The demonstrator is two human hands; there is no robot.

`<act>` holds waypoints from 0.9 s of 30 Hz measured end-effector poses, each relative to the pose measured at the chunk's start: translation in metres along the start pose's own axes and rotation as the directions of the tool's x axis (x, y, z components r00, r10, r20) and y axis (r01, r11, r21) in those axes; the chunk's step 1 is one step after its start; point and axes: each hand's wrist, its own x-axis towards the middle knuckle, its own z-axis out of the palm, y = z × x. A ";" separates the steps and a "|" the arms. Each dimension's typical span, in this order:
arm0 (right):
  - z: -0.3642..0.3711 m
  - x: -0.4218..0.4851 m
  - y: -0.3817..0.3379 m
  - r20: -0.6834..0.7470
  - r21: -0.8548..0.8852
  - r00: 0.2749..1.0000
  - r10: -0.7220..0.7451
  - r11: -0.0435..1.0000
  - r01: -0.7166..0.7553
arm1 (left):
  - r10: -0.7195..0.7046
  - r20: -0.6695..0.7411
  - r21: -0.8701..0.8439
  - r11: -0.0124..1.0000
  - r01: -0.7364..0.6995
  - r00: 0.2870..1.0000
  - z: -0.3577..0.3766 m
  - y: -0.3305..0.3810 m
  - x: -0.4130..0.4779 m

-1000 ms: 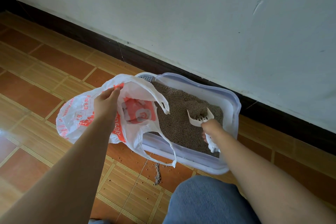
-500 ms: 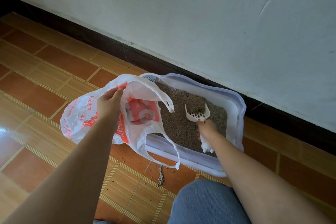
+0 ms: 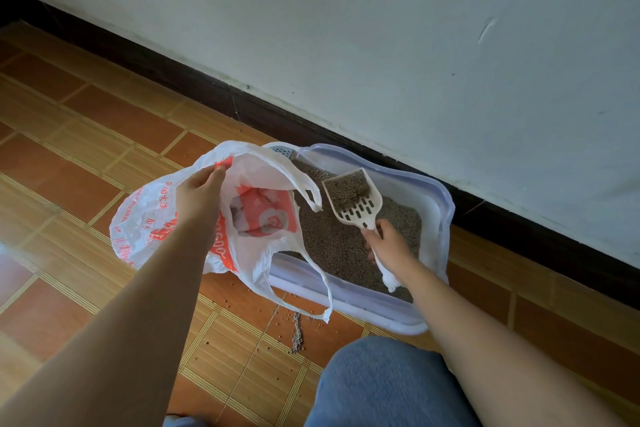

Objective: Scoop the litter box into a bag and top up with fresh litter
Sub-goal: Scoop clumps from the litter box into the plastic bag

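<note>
A pale lilac litter box (image 3: 434, 196) full of brown-grey litter (image 3: 337, 246) stands on the floor against the wall. My left hand (image 3: 199, 196) grips the rim of a white plastic bag with red print (image 3: 152, 215), holding its mouth wide beside the box's left end. My right hand (image 3: 386, 243) grips the handle of a white slotted scoop (image 3: 360, 210). The scoop is raised above the litter, tilted, with a heap of litter at its front end, close to the bag's loose handle.
Orange and tan floor tiles (image 3: 86, 135) spread to the left. A small trail of spilled litter (image 3: 296, 333) lies on the floor in front of the box. A dark skirting board (image 3: 194, 80) runs under the white wall. My knee in blue denim (image 3: 381, 388) is at the bottom.
My right hand has lifted the scoop out of the litter and swung it left toward the bag, now showing a load of litter. My left hand keeps the bag open.
</note>
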 end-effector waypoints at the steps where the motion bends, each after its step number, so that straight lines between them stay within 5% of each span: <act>1: 0.000 -0.002 -0.001 -0.002 0.004 1.000 -0.011 1.000 0.012 | 0.004 0.001 0.000 1.000 -0.004 1.000 -0.001 0.000 -0.001; 27: 0.007 -0.047 -0.047 -0.223 -0.143 0.968 -0.113 0.986 0.083 | 0.069 0.028 0.038 0.997 -0.070 0.997 -0.017 0.011 -0.015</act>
